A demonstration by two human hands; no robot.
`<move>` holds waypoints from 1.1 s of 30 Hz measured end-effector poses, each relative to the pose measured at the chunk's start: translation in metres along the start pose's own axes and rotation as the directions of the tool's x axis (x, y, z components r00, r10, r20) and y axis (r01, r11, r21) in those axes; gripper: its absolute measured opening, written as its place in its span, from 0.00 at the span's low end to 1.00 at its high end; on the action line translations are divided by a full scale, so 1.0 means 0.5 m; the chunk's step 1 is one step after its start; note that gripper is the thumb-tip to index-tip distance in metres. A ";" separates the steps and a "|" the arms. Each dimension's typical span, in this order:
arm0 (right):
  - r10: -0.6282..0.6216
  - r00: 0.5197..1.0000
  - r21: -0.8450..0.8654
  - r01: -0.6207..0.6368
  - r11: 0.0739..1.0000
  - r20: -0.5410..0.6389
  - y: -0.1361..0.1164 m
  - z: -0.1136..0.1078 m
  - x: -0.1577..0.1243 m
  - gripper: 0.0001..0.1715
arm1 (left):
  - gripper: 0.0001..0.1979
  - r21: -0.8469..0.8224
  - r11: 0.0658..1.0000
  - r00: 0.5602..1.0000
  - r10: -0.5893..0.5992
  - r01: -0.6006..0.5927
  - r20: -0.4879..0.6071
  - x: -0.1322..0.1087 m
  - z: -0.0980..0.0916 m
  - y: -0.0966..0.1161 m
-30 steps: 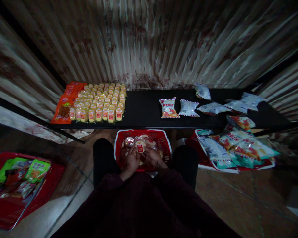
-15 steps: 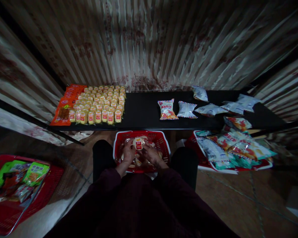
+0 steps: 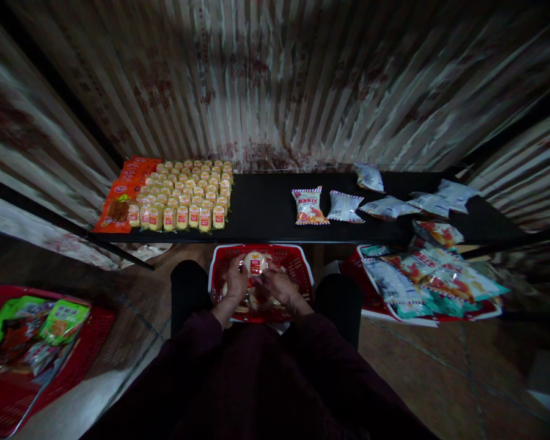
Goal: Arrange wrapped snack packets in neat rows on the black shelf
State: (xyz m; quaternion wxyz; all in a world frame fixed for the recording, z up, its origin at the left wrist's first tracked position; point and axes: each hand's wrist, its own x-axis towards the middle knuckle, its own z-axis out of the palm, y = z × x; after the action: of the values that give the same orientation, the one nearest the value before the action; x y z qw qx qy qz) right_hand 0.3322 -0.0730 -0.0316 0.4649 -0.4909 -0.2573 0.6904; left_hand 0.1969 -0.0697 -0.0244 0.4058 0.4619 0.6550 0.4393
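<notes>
A round, pale packaged bun (image 3: 254, 264) in clear wrap with a red label is held up over a red basket (image 3: 306, 269) between my knees. My left hand (image 3: 236, 282) grips its left side, fingers curled. Closed in from the lower right, my right hand (image 3: 279, 287) has its fingers at the wrapper's edge. More wrapped buns (image 3: 259, 299) lie beneath both hands in the basket, partly hidden by them. Rows of small wrapped cakes (image 3: 183, 195) with red labels stand on the left of a black shelf (image 3: 261, 201) ahead.
Orange snack packets (image 3: 119, 201) overlap at the shelf's left end. White snack bags (image 3: 309, 205) lie on its right half. A basket heaped with larger snack bags (image 3: 435, 275) stands below right. Another red basket (image 3: 87, 342) with green packets (image 3: 64, 321) sits at left. Patterned curtain (image 3: 266, 85) hangs behind.
Both hands and the bun have shifted very slightly within the basket area, the right fingers moving a little left toward the wrapper. The view has tilted slightly.
</notes>
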 end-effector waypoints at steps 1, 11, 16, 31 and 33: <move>0.026 1.000 0.031 -0.026 0.999 0.000 -0.003 0.002 -0.002 0.23 | 0.19 0.002 1.000 1.000 -0.003 0.003 -0.005 0.001 -0.001 0.004; 0.002 1.000 0.117 -0.005 0.993 0.029 -0.054 0.023 -0.019 0.27 | 0.13 0.092 0.991 0.994 0.100 -0.095 -0.043 0.006 -0.009 0.055; -0.041 0.998 0.136 0.036 0.990 0.040 -0.076 0.040 -0.026 0.29 | 0.11 0.248 0.960 0.986 0.149 -0.126 -0.077 0.003 -0.015 0.069; -0.134 0.991 -0.012 0.135 0.991 0.027 -0.083 0.058 -0.046 0.28 | 0.13 0.046 0.999 0.995 0.023 -0.028 0.096 -0.024 0.010 0.093; -0.188 0.981 -0.062 0.190 0.980 0.042 -0.086 0.065 -0.050 0.28 | 0.13 -0.022 1.000 0.992 0.000 0.003 0.123 -0.025 0.011 0.097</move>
State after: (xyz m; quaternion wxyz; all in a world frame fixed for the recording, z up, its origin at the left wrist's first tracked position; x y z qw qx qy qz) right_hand 0.3215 -0.0734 0.0269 0.5075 -0.4667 -0.3335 0.6429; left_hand 0.2172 -0.0717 0.0217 0.4507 0.4830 0.6242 0.4170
